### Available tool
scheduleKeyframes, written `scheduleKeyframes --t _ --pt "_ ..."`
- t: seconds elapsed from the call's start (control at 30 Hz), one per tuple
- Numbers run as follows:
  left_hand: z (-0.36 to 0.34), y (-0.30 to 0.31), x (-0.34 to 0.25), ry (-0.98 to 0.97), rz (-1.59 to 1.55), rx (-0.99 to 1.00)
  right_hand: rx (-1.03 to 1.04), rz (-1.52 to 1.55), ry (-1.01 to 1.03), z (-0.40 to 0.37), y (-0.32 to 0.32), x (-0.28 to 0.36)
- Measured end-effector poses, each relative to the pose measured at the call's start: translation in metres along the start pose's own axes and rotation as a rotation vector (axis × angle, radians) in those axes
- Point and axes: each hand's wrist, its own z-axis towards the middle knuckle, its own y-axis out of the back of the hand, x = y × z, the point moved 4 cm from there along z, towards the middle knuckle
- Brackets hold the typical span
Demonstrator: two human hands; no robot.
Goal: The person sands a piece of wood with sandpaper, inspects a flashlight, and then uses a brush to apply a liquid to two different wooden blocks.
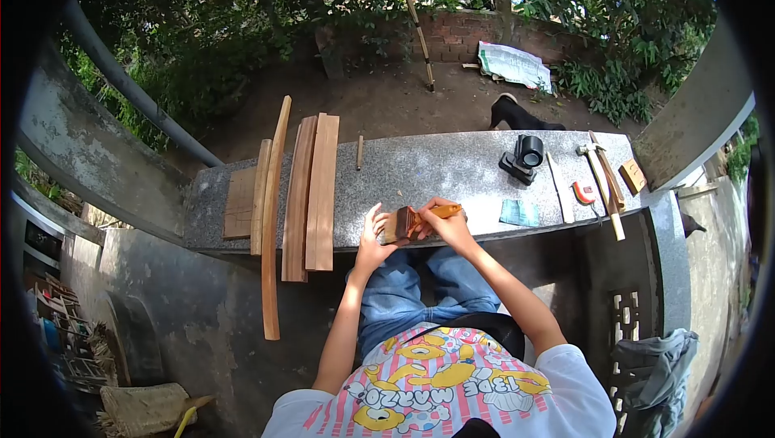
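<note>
A paintbrush [400, 225] with an orange-brown wooden handle and pale bristles lies across in front of me, close over the near edge of the stone bench. My right hand [434, 221] is closed around it near the ferrule, and the handle's end sticks out to the right. At the bristle end, my left hand [373, 235] has its fingers stretched and apart, with the bristles right at its fingertips and thumb.
Wooden boards [321, 196] and a long curved strip [274, 220] overhang the near edge of the bench [428, 163] at left. On the right are a black device [525, 157], a blue cloth [519, 212], a tape measure [583, 192] and a hammer [601, 184]. A black dog [517, 115] stands beyond.
</note>
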Motion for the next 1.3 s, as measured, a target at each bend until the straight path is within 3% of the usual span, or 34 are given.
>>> scheduleKeyframes --t 0.23,0.3,0.37,0.47,0.5,0.6,0.7,0.9,1.0,1.07,1.23,1.3 --pt "0.000 0.001 0.006 0.026 0.033 0.009 -0.373 -0.188 0.092 -0.035 0.126 0.031" --pt "-0.001 0.000 0.010 0.025 0.049 0.017 -0.443 -0.264 0.073 -0.045 0.130 0.049" --pt "0.000 0.000 0.010 0.025 0.093 0.022 -0.404 -0.188 0.163 -0.042 0.109 0.055" --pt "0.000 0.000 0.009 0.032 0.071 0.021 -0.179 -0.188 0.171 -0.020 0.043 0.042" --pt "-0.001 0.001 0.007 0.035 0.081 0.019 -0.036 -0.024 0.076 -0.013 0.018 0.037" --pt "0.002 0.000 -0.006 0.012 0.092 0.015 0.134 -0.050 -0.002 0.007 -0.026 0.008" --pt "0.000 0.000 0.001 0.054 -0.041 0.009 0.098 0.033 -0.032 0.008 -0.011 0.003" --pt "0.001 0.002 0.007 0.019 0.109 0.029 -0.265 -0.095 0.047 -0.030 0.119 0.021" --pt "0.003 0.003 0.000 -0.072 0.223 0.027 -0.405 -0.175 0.124 -0.045 0.142 0.039" --pt "0.004 0.002 0.000 -0.070 0.201 0.003 -0.401 -0.143 0.117 -0.042 0.130 0.042" --pt "0.003 0.004 0.008 -0.067 0.192 -0.004 -0.044 0.051 0.044 -0.019 0.031 0.026" --pt "0.001 0.004 0.011 -0.089 0.190 -0.023 0.010 0.015 0.021 -0.011 0.005 0.015"
